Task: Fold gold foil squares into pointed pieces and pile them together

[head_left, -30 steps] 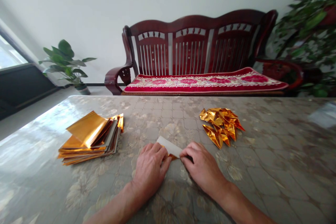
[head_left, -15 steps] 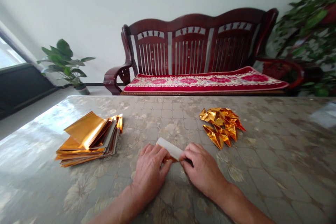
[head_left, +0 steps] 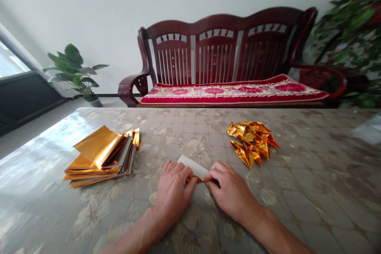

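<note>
1. Nearest, the left hand (head_left: 174, 190) and right hand (head_left: 230, 192) come in from the bottom of the view, close together at the middle of the table. Neither is released: the left hand's fingers (head_left: 175, 170) curl over one end of a folded foil paper strip (head_left: 193, 166), and the right hand's fingertips (head_left: 212, 176) pinch the other end. Both grips are closed firmly on it, with almost no gap between the hands.
2. The strip lies crosswise between the hands, white side up, with a gold edge showing beneath. Whether it touches the table cannot be told.
3. A patterned, glossy table cover (head_left: 312, 166) spreads under everything.
4. To the left, well apart from the hands, lies a loose stack of gold foil sheets (head_left: 98, 147).
5. To the right and farther off lies a heap of folded gold foil pieces (head_left: 253, 141).
6. Beyond the table stands a dark red wooden bench (head_left: 220, 51) with a red floral cushion (head_left: 232, 92), a potted plant (head_left: 74, 67) at far left, and a leafy plant (head_left: 348, 35) at far right.
</note>
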Action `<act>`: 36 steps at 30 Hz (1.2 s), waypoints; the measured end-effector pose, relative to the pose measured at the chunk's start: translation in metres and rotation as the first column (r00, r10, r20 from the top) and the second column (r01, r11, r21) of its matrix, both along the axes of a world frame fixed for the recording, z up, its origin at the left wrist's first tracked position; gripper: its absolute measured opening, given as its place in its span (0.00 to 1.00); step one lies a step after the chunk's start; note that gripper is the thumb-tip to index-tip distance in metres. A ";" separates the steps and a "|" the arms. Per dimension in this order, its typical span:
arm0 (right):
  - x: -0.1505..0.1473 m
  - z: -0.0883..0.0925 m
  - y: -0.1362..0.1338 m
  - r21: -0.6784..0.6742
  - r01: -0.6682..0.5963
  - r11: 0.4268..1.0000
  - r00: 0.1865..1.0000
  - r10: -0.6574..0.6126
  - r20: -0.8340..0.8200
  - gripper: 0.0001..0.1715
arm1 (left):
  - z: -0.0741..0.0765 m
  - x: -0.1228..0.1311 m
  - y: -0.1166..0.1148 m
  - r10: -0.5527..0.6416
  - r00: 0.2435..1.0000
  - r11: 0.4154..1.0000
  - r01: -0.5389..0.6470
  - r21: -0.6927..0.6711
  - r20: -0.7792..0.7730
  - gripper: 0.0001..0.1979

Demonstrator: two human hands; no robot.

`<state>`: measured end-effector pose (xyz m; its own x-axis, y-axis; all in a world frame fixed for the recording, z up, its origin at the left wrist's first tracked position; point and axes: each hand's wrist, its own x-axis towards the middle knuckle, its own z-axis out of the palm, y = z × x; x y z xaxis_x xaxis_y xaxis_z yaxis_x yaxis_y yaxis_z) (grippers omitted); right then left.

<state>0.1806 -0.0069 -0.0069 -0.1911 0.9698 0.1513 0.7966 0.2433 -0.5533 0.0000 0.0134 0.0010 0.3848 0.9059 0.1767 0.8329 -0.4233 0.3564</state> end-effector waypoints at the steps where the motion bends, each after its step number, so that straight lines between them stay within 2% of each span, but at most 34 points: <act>1: 0.000 0.000 0.000 0.003 -0.003 1.000 1.000 0.003 -0.001 0.10 | 0.000 0.000 0.000 0.000 1.000 1.000 0.000 0.008 -0.005 0.12; 9: 0.003 -0.003 -0.001 0.059 -0.043 0.997 0.999 0.043 -0.003 0.11 | -0.003 0.001 -0.001 0.010 1.000 1.000 -0.010 0.020 0.000 0.11; 19: 0.006 -0.001 0.001 0.036 -0.060 0.998 0.998 0.062 -0.032 0.12 | -0.007 0.001 0.001 0.040 0.999 0.998 -0.040 0.045 0.003 0.08; 29: 0.006 -0.004 0.003 0.030 0.003 1.000 0.998 -0.001 -0.062 0.11 | -0.005 0.000 0.000 0.036 0.999 0.999 -0.036 0.031 -0.001 0.07; 36: 0.006 -0.003 0.000 0.062 -0.080 0.995 0.996 0.083 -0.045 0.11 | -0.007 0.001 0.001 0.043 0.999 0.998 -0.043 0.046 -0.002 0.08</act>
<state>0.1864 -0.0064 -0.0103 -0.2602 0.9403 0.2196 0.7459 0.3402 -0.5726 0.0008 0.0145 -0.0059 0.3461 0.9127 0.2174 0.8518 -0.4028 0.3350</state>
